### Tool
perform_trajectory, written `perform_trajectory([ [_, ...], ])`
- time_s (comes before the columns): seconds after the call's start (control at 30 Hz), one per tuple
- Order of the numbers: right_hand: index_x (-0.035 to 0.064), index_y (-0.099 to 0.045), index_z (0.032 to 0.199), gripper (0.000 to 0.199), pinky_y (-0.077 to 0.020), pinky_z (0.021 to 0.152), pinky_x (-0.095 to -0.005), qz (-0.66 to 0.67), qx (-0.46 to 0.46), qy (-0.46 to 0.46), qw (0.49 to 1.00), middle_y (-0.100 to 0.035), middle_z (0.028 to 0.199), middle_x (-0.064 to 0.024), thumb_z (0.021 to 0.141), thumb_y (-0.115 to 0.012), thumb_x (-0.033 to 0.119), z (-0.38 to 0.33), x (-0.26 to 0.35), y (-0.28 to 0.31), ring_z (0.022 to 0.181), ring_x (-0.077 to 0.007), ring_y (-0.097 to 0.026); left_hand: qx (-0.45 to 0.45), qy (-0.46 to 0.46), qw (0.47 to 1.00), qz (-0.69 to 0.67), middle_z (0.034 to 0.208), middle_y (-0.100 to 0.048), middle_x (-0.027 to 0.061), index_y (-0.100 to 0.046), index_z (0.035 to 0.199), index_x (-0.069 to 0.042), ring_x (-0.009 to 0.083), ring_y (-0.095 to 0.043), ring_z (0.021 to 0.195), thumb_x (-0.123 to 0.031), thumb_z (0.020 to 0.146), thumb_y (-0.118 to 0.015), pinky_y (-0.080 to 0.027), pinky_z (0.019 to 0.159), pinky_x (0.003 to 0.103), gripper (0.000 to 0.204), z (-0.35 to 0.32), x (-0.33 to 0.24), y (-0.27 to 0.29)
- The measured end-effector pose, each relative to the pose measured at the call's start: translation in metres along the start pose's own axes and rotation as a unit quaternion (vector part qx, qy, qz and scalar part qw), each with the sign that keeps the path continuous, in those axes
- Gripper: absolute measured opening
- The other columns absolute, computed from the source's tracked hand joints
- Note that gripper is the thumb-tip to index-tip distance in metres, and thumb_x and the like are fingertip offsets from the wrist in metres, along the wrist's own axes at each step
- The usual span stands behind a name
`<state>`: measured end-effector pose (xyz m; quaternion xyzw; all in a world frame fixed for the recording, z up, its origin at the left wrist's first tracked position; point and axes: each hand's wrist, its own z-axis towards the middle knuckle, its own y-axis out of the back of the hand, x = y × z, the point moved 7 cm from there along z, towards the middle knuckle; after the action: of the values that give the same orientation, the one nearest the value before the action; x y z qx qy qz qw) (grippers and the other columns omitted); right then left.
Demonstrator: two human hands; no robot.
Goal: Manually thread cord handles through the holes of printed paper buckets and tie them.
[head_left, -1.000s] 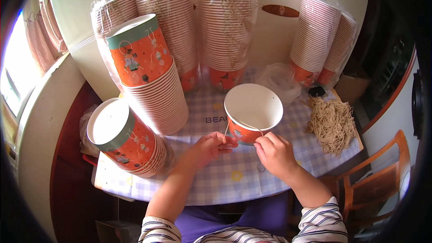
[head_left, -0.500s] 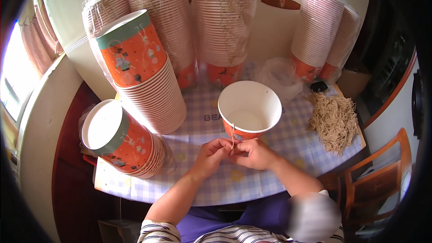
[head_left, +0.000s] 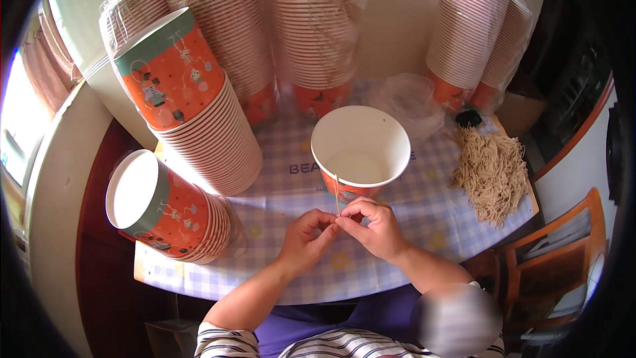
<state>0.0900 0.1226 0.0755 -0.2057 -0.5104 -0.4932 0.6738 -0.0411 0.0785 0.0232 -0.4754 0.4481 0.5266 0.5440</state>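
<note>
A paper bucket (head_left: 361, 134), white inside and orange outside, stands upright on the checked cloth in front of me. From the near side of its rim a thin beige string (head_left: 336, 193) runs down to my fingertips. My left hand (head_left: 307, 238) is closed in a pinch at the string's lower end. Thumb and index finger of my right hand (head_left: 375, 227) meet the left fingertips there, also pinching the string. The fingers cover the very end of the string, so any knot is hidden.
Left of me lean two stacks of nested orange buckets, a taller stack (head_left: 212, 136) and a shorter stack (head_left: 175, 215). Plastic-wrapped stacks (head_left: 311, 26) line the back. A pile of beige strings (head_left: 491, 176) lies at the right, near a wooden chair (head_left: 550, 265).
The string hangs straighter, drawn down from the rim. My hands have tilted apart at the wrists, with fingertips still together. The whole view has shifted slightly.
</note>
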Motion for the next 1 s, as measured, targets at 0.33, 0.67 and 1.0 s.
perform_trajectory([
  [0.33, 0.0007, -0.064, 0.089, 0.009, -0.0471, 0.063, -0.0214, 0.084, 0.015, -0.131, 0.988, -0.065, 0.08, 0.0007, 0.085, -0.066, 0.009, -0.003, -0.022, 0.002, 0.069, -0.0042, -0.057, -0.145, -0.233, 0.918, 0.288, 0.103, -0.059, 0.0115, -0.056, 0.103, -0.002, 0.0219, -0.058, 0.097, -0.005, 0.076, -0.07, -0.047, 0.082, 0.031, 0.031, 0.014, -0.056, 0.002],
  [0.67, 0.0012, -0.063, 0.094, 0.014, -0.0453, 0.06, -0.0201, 0.154, 0.077, -0.199, 0.965, -0.062, 0.079, 0.0014, 0.09, -0.061, 0.015, -0.003, -0.033, -0.007, 0.068, -0.0039, -0.054, -0.055, -0.016, 0.985, -0.161, 0.094, -0.054, 0.0059, -0.044, 0.112, -0.003, 0.0128, -0.058, 0.083, 0.005, 0.083, -0.054, -0.049, 0.072, 0.027, 0.031, 0.036, -0.013, 0.002],
  [1.0, 0.0001, -0.064, 0.088, 0.016, -0.0444, 0.059, -0.0204, 0.113, 0.102, -0.226, 0.962, -0.063, 0.076, 0.0011, 0.09, -0.062, 0.016, -0.003, -0.031, -0.004, 0.067, -0.0036, -0.054, -0.082, -0.107, 0.99, -0.028, 0.091, -0.051, 0.0035, -0.043, 0.117, -0.003, 0.0051, -0.047, 0.063, 0.007, 0.083, -0.048, -0.04, 0.053, 0.02, 0.036, 0.019, -0.024, 0.007],
])
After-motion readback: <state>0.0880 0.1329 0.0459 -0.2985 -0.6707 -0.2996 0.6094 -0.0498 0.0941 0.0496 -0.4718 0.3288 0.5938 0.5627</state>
